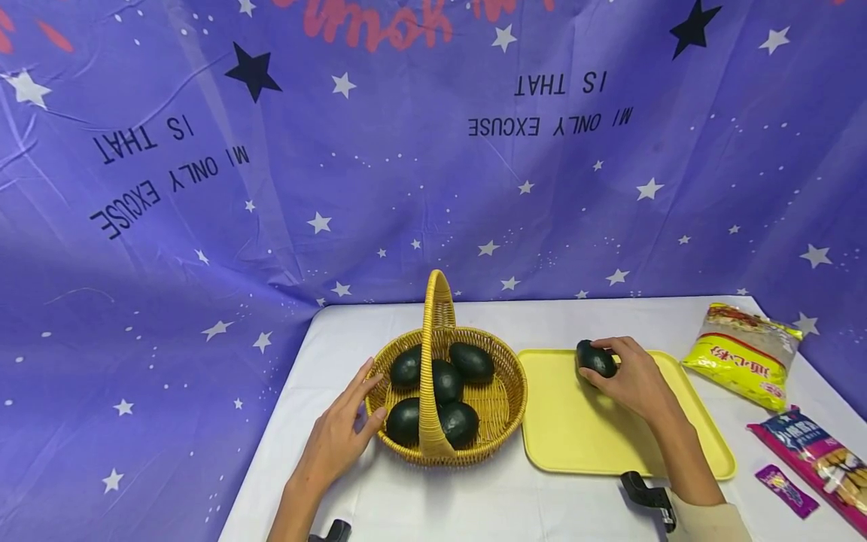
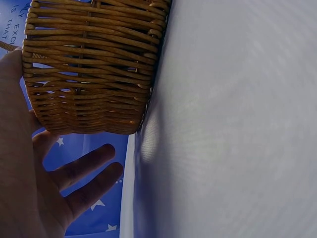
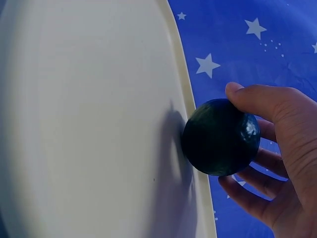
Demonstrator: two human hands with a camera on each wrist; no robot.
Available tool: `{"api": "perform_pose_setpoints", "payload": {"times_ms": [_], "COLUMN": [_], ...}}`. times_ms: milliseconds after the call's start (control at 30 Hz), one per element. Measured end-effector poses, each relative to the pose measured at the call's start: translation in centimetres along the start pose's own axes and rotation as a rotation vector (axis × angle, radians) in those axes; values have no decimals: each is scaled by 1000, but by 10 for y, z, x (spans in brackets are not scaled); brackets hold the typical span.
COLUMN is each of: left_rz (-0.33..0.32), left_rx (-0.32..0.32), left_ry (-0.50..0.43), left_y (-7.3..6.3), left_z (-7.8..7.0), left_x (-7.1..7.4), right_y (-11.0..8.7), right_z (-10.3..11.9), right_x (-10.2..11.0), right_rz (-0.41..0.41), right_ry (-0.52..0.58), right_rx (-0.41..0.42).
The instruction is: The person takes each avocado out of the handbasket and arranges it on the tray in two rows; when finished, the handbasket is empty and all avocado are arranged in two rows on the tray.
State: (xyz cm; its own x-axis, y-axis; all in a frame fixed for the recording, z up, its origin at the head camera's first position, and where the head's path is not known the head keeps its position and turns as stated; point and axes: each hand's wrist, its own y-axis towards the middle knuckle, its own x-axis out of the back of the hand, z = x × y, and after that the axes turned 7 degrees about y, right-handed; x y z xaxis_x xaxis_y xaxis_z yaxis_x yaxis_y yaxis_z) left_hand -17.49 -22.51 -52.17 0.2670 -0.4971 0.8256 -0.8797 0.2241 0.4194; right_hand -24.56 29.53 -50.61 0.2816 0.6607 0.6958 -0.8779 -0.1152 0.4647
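In the head view my right hand (image 1: 633, 379) holds a dark green avocado (image 1: 596, 360) between thumb and fingers, over the far part of the yellow tray (image 1: 569, 452). The right wrist view shows that avocado (image 3: 220, 138) close to the tray's surface; whether it touches cannot be told. My left hand (image 1: 339, 436) is at the left side of a wicker basket (image 1: 509, 429), its fingers loosely spread by the rim. Several more avocados (image 1: 472, 363) lie in the basket, partly hidden by its upright handle (image 1: 430, 376). From the left wrist, two fingers (image 2: 94, 183) stand free of the basket's weave (image 2: 94, 64).
Right of the tray lie a yellow-and-clear food bag (image 1: 745, 357), a pink-and-blue snack packet (image 1: 813, 459) and a small purple packet (image 1: 786, 489). A white cloth (image 1: 542, 320) covers the table, and a purple star-printed curtain (image 1: 406, 188) hangs behind it.
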Motion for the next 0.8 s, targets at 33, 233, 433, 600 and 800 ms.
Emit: {"api": "perform_pose_setpoints", "payload": {"times_ms": [33, 233, 433, 600, 800], "left_rz": [0, 0, 6, 8, 9], "left_rx": [0, 1, 7, 6, 0], "left_ry": [0, -6, -12, -8, -5], "left_y": [0, 0, 0, -1, -1], "left_z": [0, 0, 0, 0, -1], "left_x": [0, 0, 0, 1, 1], "right_y": [0, 0, 0, 1, 1], "right_z": [0, 2, 4, 7, 12], "right_x": [0, 2, 3, 3, 3], "right_rz": [2, 24, 58, 67, 85], "right_ry": [0, -7, -27, -37, -45], "right_rx": [-2, -19, -31, -19, -26]}}
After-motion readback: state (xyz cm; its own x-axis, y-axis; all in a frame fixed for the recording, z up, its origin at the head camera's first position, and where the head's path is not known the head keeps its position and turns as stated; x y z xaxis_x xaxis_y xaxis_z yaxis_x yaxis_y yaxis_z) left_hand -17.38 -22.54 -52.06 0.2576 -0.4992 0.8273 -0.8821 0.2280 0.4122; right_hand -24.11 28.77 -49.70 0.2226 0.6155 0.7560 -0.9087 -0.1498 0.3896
